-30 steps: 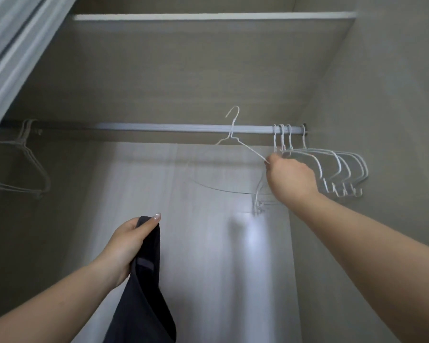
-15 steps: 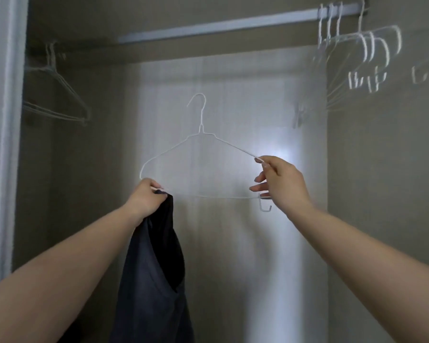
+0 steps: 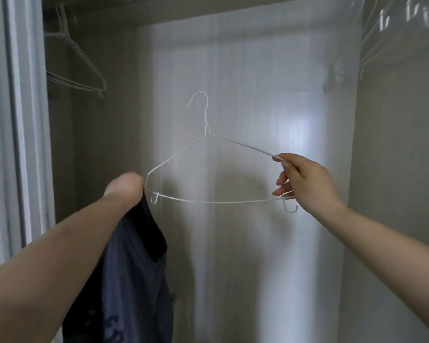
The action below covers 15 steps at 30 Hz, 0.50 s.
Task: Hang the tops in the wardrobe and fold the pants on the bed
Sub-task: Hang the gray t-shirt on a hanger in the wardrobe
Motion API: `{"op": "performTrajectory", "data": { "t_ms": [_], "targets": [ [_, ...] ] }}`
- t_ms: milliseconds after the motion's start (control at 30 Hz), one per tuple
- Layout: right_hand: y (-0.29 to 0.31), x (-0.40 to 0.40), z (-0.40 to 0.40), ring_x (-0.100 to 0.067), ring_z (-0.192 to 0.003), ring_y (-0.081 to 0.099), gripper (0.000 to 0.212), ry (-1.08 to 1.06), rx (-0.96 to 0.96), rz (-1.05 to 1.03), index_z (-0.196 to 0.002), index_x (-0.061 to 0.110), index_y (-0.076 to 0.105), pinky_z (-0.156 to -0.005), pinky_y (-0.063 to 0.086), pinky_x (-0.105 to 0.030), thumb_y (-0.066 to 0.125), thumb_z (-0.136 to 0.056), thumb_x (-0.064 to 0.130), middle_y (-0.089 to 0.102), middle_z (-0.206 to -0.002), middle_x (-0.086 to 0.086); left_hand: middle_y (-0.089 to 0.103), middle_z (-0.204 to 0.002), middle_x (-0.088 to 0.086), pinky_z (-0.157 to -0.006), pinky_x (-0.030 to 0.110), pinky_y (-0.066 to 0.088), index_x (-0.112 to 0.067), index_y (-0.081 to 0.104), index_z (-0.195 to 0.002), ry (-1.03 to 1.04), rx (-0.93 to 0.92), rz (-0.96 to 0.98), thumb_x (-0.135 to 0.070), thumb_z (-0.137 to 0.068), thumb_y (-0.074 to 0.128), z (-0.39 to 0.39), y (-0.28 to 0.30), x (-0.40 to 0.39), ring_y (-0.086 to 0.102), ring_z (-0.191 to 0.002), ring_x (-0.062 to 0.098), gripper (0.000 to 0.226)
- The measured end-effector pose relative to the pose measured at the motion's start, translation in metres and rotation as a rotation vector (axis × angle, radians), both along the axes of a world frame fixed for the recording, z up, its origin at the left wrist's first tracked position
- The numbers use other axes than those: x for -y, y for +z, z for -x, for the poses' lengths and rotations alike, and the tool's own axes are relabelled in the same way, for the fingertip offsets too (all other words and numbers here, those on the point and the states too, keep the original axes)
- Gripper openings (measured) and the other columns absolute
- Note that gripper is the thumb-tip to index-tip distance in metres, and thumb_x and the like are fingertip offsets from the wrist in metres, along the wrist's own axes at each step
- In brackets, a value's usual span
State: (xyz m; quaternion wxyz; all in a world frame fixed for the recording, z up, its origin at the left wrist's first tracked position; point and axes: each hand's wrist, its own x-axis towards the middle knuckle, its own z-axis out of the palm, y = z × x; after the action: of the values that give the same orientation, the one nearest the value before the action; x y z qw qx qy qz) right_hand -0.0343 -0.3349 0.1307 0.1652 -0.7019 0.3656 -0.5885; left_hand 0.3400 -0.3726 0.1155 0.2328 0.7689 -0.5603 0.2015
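A white wire hanger (image 3: 206, 167) is held upright inside the wardrobe (image 3: 258, 70), hook uppermost. Its right shoulder is pinched by the right hand (image 3: 305, 183), fingers curled round the wire. The dark top (image 3: 134, 268) is gripped by the left hand (image 3: 125, 185) at the hanger's left end and hangs below it. More hangers (image 3: 77, 60) are seen upper left.
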Motion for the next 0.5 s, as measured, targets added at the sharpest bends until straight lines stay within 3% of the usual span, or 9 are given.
{"op": "performTrajectory", "data": {
  "t_ms": [200, 500],
  "targets": [
    [-0.008, -0.002, -0.001, -0.017, -0.054, 0.068, 0.028, 0.025, -0.025, 0.008, -0.098, 0.032, 0.064, -0.05, 0.051, -0.018, 0.04, -0.101, 0.019, 0.059, -0.064, 0.002, 0.066, -0.114, 0.01, -0.088, 0.038, 0.051, -0.018, 0.073, -0.102, -0.014, -0.202, 0.062, -0.001, -0.083, 0.047, -0.001, 0.001, -0.003, 0.059, -0.108, 0.031, 0.037],
    [-0.016, 0.0, -0.011, -0.016, -0.051, 0.066, 0.032, 0.04, -0.093, 0.043, -0.093, 0.037, 0.063, -0.052, 0.052, -0.02, 0.042, -0.1, 0.015, 0.059, -0.063, 0.002, 0.069, -0.115, 0.008, -0.088, 0.021, 0.042, -0.012, 0.073, -0.105, -0.34, -0.374, 0.191, 0.01, -0.079, 0.038, 0.037, 0.009, 0.0, 0.059, -0.11, 0.023, 0.049]
  ]
}}
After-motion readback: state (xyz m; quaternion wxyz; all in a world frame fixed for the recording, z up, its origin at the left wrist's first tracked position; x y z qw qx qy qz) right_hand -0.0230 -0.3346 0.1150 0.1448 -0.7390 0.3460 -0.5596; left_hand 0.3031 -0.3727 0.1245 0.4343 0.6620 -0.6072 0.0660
